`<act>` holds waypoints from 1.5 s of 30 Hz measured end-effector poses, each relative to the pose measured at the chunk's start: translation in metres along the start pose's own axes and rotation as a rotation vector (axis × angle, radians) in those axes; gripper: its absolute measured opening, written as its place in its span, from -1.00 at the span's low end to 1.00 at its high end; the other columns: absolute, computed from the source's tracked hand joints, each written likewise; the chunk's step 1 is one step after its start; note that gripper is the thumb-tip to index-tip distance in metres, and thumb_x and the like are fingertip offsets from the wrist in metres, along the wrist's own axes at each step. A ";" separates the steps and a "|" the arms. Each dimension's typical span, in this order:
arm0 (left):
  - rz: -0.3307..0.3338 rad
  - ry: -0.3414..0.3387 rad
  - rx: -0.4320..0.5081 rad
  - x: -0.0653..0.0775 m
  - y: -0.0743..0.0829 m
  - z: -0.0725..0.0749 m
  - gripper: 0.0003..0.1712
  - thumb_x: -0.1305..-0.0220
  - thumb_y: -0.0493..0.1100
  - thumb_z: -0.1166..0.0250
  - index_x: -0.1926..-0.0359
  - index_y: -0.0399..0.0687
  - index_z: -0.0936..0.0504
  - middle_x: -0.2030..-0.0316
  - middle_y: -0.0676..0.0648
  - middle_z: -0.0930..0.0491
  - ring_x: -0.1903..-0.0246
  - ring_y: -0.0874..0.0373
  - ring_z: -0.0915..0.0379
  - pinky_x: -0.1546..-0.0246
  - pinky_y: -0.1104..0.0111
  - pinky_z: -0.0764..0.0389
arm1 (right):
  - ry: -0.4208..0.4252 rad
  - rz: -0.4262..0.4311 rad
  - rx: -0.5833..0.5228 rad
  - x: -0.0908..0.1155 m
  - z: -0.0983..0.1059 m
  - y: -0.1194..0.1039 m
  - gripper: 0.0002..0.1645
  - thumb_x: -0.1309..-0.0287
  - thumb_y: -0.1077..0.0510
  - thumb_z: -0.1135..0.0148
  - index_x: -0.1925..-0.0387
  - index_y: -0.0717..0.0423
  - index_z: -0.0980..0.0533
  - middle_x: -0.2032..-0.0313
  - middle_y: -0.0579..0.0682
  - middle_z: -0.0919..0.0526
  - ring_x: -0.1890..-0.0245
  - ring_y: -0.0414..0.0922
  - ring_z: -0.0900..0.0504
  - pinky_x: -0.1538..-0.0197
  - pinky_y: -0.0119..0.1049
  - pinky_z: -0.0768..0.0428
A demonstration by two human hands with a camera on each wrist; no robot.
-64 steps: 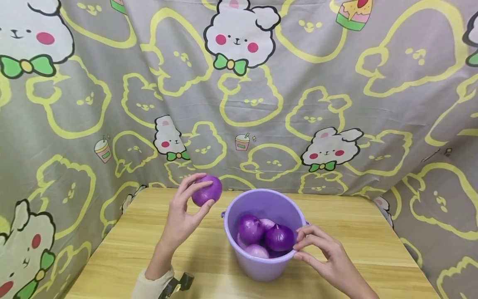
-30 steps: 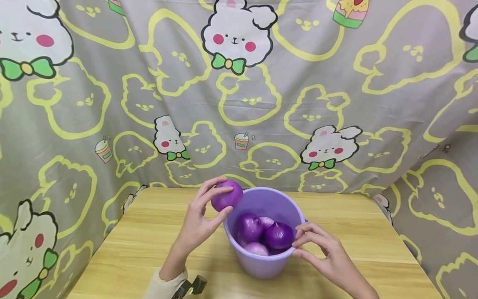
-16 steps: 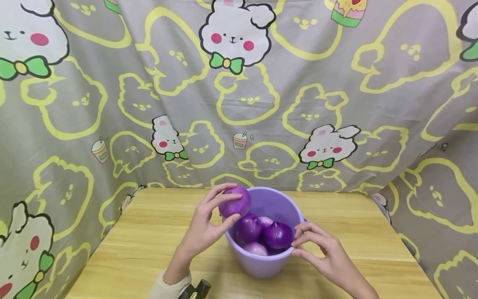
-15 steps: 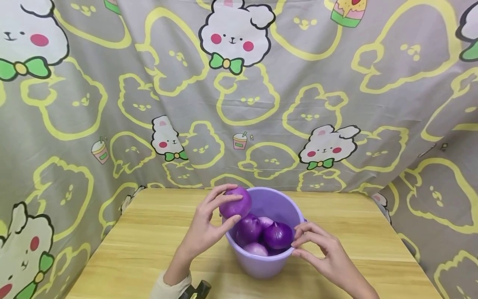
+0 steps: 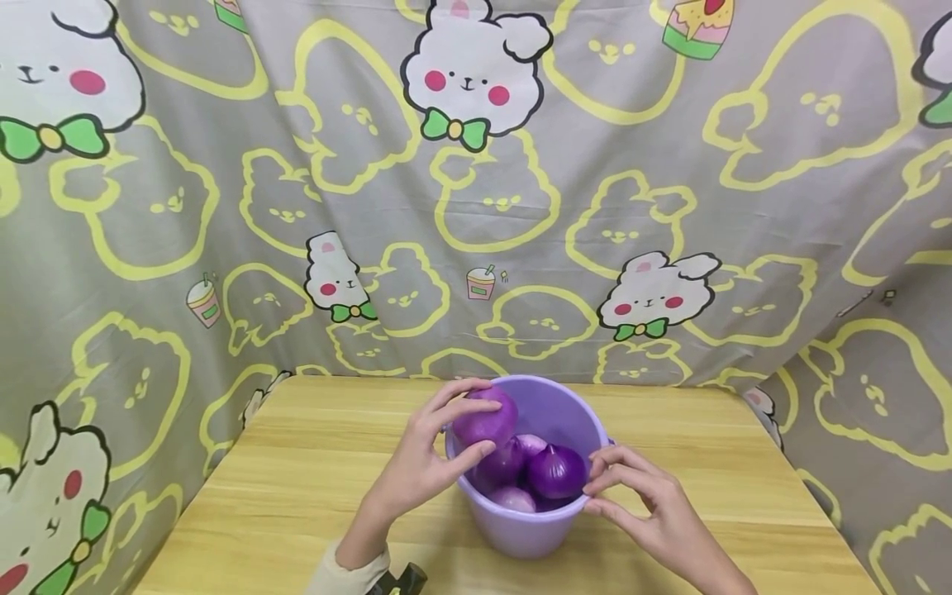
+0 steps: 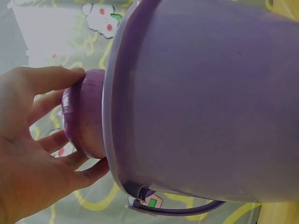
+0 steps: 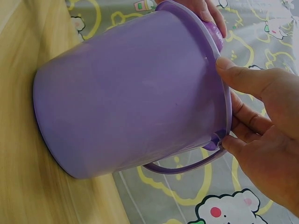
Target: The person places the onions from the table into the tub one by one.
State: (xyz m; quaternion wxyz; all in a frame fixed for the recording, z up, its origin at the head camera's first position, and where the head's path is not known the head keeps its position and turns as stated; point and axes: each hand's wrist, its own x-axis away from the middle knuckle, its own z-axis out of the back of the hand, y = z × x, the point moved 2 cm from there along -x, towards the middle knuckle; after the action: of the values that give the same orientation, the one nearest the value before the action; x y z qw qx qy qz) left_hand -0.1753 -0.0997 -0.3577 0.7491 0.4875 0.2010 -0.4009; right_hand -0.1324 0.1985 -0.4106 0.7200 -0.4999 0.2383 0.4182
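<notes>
A purple onion (image 5: pixel 487 420) is held between the thumb and fingers of my left hand (image 5: pixel 424 459), at the left side of the mouth of a lilac bucket (image 5: pixel 524 533). In the left wrist view, the same onion (image 6: pixel 86 114) shows partly behind the bucket's rim. Several onions lie inside the bucket, among them a dark purple onion (image 5: pixel 556 473) and a paler onion (image 5: pixel 513 499). My right hand (image 5: pixel 654 504) pinches the bucket's right rim, thumb outside and fingertips at the inner edge, also seen in the right wrist view.
The bucket stands on a wooden table (image 5: pixel 312 463). Its handle (image 7: pixel 187 168) hangs down on the far side. A grey curtain (image 5: pixel 476 207) with cartoon rabbits hangs behind the table and along both sides. A dark wrist device (image 5: pixel 405 578) sits at my left sleeve.
My left hand has carried the onion rightward and down, from left of the bucket to over its mouth. The right hand has kept its hold on the rim.
</notes>
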 end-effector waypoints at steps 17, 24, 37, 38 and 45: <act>0.000 -0.115 -0.001 0.001 0.001 -0.008 -0.56 -0.26 -0.17 -0.50 -0.16 0.11 -0.68 -0.30 -0.05 -0.52 -0.36 -0.04 -0.37 -0.34 0.08 -0.45 | -0.002 0.005 0.009 0.000 0.001 0.000 -0.42 0.26 0.59 -0.53 0.19 0.03 -0.68 0.09 0.04 -0.62 -0.10 -0.12 -0.57 -0.27 -0.39 -0.52; -0.023 -0.205 -0.011 0.002 0.001 -0.014 -0.58 -0.29 -0.15 -0.47 -0.16 0.10 -0.67 -0.29 -0.03 -0.53 -0.33 0.06 -0.40 -0.31 0.14 -0.48 | -0.014 -0.029 0.010 0.000 0.004 -0.002 -0.44 0.18 0.57 -0.52 0.17 -0.01 -0.68 0.06 0.03 -0.62 -0.14 -0.11 -0.55 -0.29 -0.38 -0.50; 0.022 -0.212 -0.021 0.006 -0.005 -0.006 -0.66 -0.33 -0.26 -0.41 -0.09 0.12 -0.70 -0.16 0.11 -0.61 -0.23 0.14 -0.50 -0.32 0.15 -0.48 | -0.017 -0.020 -0.007 -0.001 0.002 -0.001 -0.45 0.16 0.57 -0.52 0.15 0.01 -0.69 0.06 0.04 -0.62 -0.13 -0.10 -0.56 -0.29 -0.37 -0.51; 0.026 -0.204 -0.022 0.006 -0.006 -0.004 -0.65 -0.33 -0.27 -0.40 -0.09 0.13 -0.70 -0.15 0.10 -0.62 -0.23 0.13 -0.50 -0.32 0.15 -0.47 | -0.017 -0.018 -0.010 -0.001 0.002 -0.001 -0.45 0.16 0.58 -0.51 0.15 0.01 -0.69 0.06 0.04 -0.62 -0.12 -0.09 -0.56 -0.29 -0.37 -0.51; 0.059 -0.168 -0.041 0.007 -0.010 0.003 -0.66 -0.34 -0.28 -0.40 -0.09 0.13 -0.70 -0.13 0.12 -0.63 -0.26 0.11 -0.49 -0.34 0.16 -0.46 | -0.014 -0.027 0.003 0.000 0.002 -0.001 -0.42 0.18 0.59 -0.52 0.15 -0.01 -0.69 0.06 0.04 -0.62 -0.12 -0.10 -0.56 -0.29 -0.37 -0.51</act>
State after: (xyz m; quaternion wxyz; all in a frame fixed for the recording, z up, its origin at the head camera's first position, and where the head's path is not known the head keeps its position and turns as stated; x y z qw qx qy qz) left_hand -0.1798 -0.1076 -0.3665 0.7846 0.4425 0.1314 -0.4139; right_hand -0.1319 0.1998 -0.4091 0.7280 -0.4991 0.2270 0.4115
